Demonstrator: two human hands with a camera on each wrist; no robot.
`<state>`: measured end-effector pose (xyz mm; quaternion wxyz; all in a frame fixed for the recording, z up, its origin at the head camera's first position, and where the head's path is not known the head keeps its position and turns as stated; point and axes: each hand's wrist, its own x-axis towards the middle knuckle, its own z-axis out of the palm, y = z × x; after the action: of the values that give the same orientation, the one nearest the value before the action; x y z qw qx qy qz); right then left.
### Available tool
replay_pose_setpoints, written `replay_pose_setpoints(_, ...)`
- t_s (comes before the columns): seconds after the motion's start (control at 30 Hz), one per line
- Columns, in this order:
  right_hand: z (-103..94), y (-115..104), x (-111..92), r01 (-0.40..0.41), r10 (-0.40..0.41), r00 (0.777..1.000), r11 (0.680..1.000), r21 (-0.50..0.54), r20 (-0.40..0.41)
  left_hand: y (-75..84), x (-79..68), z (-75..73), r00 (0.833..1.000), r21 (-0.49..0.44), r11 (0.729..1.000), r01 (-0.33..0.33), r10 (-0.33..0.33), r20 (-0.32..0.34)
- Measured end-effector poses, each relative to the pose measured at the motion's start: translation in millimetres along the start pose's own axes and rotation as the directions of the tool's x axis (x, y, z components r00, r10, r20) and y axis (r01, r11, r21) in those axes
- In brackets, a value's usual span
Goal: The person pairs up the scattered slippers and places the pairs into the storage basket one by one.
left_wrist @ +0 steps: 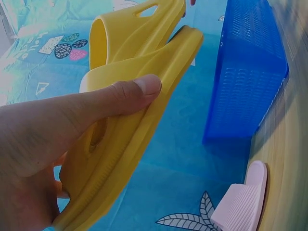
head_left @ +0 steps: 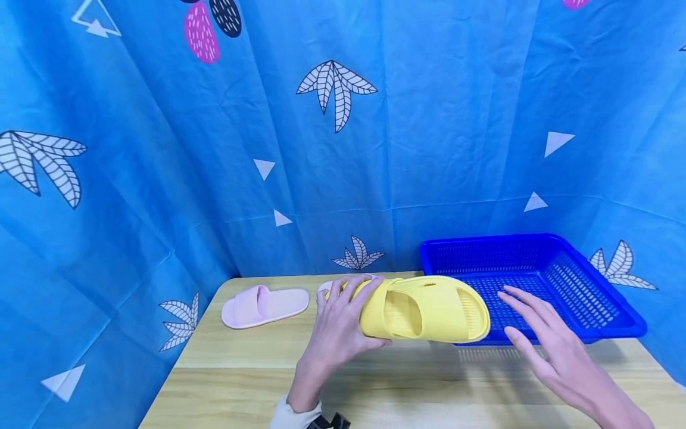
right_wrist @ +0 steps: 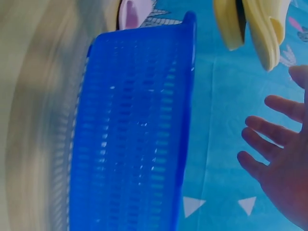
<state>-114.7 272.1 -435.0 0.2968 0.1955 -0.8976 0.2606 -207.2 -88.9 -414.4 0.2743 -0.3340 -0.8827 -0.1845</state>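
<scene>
My left hand (head_left: 340, 322) grips a pair of yellow slippers (head_left: 442, 310) above the table. In the left wrist view its thumb presses on the side of one yellow slipper (left_wrist: 139, 115), and the second lies against it. The toe ends point right, toward the blue basket. My right hand (head_left: 552, 339) hovers in front of the basket, fingers spread and holding nothing. In the right wrist view a gap separates it from the yellow slippers (right_wrist: 262, 29).
A blue perforated basket (head_left: 600, 298) stands at the table's right. One pink slipper (head_left: 289, 302) lies at the left; another pale slipper (head_left: 324, 287) is mostly hidden behind my left hand. A patterned blue curtain (head_left: 445, 119) hangs behind the wooden table (head_left: 241, 381).
</scene>
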Motion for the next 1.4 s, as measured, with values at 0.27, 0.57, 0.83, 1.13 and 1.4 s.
replay_pose_setpoints(0.27,0.1,19,-12,0.000,-0.002,0.999,0.999,-0.032,-0.053,-2.3,0.1,2.8,1.000,0.010,1.000,0.000,0.000,0.002)
replay_pose_setpoints(0.57,-2.0,41,-24,-0.006,-0.002,0.996,0.996,-0.091,-0.089,-3.9,0.5,3.9,1.000,0.015,1.000,-0.005,0.005,0.014)
replay_pose_setpoints(0.83,-3.4,58,-35,-0.061,0.048,0.995,0.987,-0.151,-0.091,-4.1,2.0,6.9,1.000,-0.016,1.000,-0.003,0.003,0.012)
replay_pose_setpoints(1.13,-0.3,77,-45,-0.078,0.055,0.991,0.979,-0.189,-0.123,-7.3,-0.1,12.9,1.000,-0.032,0.999,0.011,-0.011,0.012)
replay_pose_setpoints(1.4,1.5,89,-49,-0.053,0.021,0.992,0.966,-0.255,-0.126,-8.3,-0.6,16.5,0.999,-0.035,0.999,0.031,-0.030,0.028)
